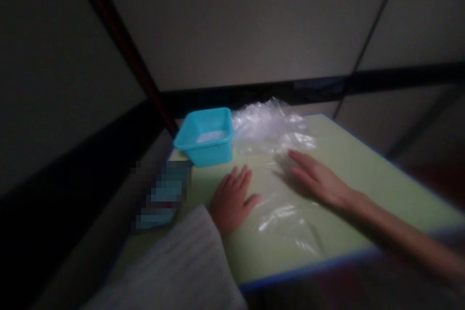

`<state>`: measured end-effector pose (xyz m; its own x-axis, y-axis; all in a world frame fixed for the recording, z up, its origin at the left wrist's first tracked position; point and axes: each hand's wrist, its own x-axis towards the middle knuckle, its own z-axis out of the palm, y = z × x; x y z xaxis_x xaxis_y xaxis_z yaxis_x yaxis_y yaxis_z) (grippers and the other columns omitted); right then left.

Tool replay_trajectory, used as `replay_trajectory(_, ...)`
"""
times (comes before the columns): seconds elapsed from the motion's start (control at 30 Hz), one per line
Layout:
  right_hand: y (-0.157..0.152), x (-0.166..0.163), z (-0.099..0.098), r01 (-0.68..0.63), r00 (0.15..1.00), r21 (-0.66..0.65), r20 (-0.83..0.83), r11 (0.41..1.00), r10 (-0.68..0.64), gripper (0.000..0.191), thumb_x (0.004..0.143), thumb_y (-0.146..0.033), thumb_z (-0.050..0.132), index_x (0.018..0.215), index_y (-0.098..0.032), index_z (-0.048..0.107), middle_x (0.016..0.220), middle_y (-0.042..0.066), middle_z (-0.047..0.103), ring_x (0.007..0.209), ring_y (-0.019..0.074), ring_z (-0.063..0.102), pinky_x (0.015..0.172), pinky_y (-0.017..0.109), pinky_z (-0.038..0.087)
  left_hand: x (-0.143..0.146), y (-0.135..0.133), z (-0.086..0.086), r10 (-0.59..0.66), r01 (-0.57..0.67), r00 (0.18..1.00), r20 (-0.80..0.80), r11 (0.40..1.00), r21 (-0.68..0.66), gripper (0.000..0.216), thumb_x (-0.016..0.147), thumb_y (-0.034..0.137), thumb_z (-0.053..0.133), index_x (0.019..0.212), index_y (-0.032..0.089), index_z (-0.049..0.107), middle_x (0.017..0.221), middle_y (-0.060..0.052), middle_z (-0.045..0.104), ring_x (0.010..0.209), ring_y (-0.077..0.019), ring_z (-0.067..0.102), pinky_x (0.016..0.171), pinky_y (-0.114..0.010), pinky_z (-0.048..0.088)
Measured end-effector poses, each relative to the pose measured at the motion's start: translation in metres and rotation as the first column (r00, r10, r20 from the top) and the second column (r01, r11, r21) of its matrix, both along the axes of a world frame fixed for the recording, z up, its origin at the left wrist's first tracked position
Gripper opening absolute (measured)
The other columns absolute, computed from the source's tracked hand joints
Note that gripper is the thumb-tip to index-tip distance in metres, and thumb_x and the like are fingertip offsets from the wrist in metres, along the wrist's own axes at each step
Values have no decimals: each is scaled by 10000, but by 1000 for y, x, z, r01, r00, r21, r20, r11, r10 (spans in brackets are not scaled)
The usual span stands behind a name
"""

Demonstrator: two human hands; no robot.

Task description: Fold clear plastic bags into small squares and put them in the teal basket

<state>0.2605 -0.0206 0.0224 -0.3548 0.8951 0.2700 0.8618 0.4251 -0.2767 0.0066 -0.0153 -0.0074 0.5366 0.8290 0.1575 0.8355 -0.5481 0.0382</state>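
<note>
My left hand (232, 199) lies flat at the left edge of a clear plastic bag (285, 218), fingers and thumb apart. The bag is spread on the yellow-green table, with shiny creases toward the near side. To the right, my right hand (319, 179) is stretched out just above or on the bag's far right part, thumb apart from the fingers. I cannot tell whether it touches the plastic. Beyond both hands, a crumpled heap of clear plastic bags (269, 123) lies at the far side.
A turquoise plastic basket (214, 154) with something white inside stands at the back left, beside the heap. A blurred-out bluish item (165, 196) lies at the left edge. The table (363, 179) has a blue rim, and grey panels (254, 24) rise behind it.
</note>
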Motion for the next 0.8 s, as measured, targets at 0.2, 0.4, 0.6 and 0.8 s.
replay_trajectory(0.2,-42,-32,-23,-274,950,14,157,962,269,760,893,-587,325,1453,-104,151,1482,145,214,1371,270,178,1104,441,246,1,0,-1,-2,3,1000,-17,1000,23,584,901,465,389,1354,96,380,1467,-125,297,1347,-329,251,1068,-461,272)
replay_trajectory(0.4,-56,4,-29,-219,947,40,248,975,202,789,880,-586,369,1463,-133,89,1490,132,196,1361,272,215,1096,430,263,1,-1,0,0,0,1000,-23,1000,17,605,903,480,380,1373,100,351,1472,-112,291,1348,-325,249,1076,-441,259)
replay_trajectory(0.6,-69,27,-20,-220,933,7,294,976,208,853,848,-627,390,1464,-156,32,1499,114,173,1359,292,207,1074,461,292,1,-1,2,13,-13,999,-31,1000,7,605,901,486,381,1370,105,347,1477,-114,280,1348,-325,247,1071,-445,257)
replay_trajectory(0.8,-73,36,-18,-236,925,-42,296,971,238,936,803,-677,410,1461,-173,-24,1501,122,144,1347,342,203,1043,529,306,0,0,0,-9,9,1000,5,1000,-13,596,901,482,372,1370,116,334,1476,-123,279,1356,-317,233,1076,-446,240)
